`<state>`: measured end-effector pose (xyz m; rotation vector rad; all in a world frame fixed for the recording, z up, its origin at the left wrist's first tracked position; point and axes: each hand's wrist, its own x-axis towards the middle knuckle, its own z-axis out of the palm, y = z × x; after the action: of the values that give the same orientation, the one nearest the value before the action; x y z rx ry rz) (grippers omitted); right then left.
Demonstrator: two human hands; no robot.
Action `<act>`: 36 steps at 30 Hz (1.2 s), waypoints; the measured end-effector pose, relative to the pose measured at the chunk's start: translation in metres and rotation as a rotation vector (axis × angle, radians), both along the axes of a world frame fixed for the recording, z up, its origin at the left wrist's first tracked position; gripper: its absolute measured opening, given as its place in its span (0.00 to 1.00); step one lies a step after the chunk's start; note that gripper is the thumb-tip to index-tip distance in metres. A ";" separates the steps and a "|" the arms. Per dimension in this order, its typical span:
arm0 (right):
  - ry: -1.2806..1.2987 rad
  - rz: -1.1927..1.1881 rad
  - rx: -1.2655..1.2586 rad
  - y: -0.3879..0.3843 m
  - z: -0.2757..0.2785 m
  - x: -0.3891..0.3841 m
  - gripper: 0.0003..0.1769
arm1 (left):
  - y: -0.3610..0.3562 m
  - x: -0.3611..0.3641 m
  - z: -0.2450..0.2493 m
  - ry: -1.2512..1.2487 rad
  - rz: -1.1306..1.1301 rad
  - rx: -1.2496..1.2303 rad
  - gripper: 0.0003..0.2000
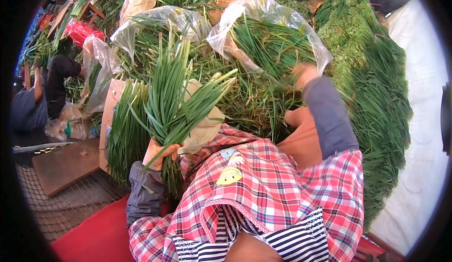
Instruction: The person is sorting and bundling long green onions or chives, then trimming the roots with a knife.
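My left hand [161, 152] is closed around a bunch of chives [165, 97], their long green leaves fanning upward and pale stems crossing to the right. Beside it, another thick bundle of chives [126, 130] hangs over a wooden board [111, 99]. My right hand [306, 75] is reached out to the right edge of an open clear plastic bag [325, 50] filled with loose chives [275, 43]. That hand is blurred, and its fingers cannot be made out clearly. A beige cloth or sheet [200, 125] lies behind the held bunch.
A long stacked heap of chives [376, 102] runs down my right side along a white sheet [423, 73]. Loose leaves [254, 99] cover the ground ahead. At the left, another person [35, 102] sits near plastic bags and a wooden plank [66, 165].
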<state>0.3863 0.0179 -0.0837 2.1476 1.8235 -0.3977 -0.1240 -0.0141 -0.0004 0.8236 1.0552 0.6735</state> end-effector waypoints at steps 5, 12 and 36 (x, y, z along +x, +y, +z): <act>0.688 -0.033 -0.194 -0.027 0.026 -0.127 0.28 | 0.010 -0.002 0.010 -0.025 -0.083 0.043 0.16; 1.101 0.031 0.332 0.031 0.073 -0.144 0.26 | 0.007 0.013 0.031 0.142 -0.198 0.092 0.22; 1.481 -0.354 0.022 0.006 0.019 -0.206 0.14 | 0.011 0.007 0.025 0.189 -0.347 0.034 0.25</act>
<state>0.1802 0.0240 -0.0651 2.2632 1.8067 -2.5408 -0.1170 -0.0027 0.0246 1.0848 1.0379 0.3250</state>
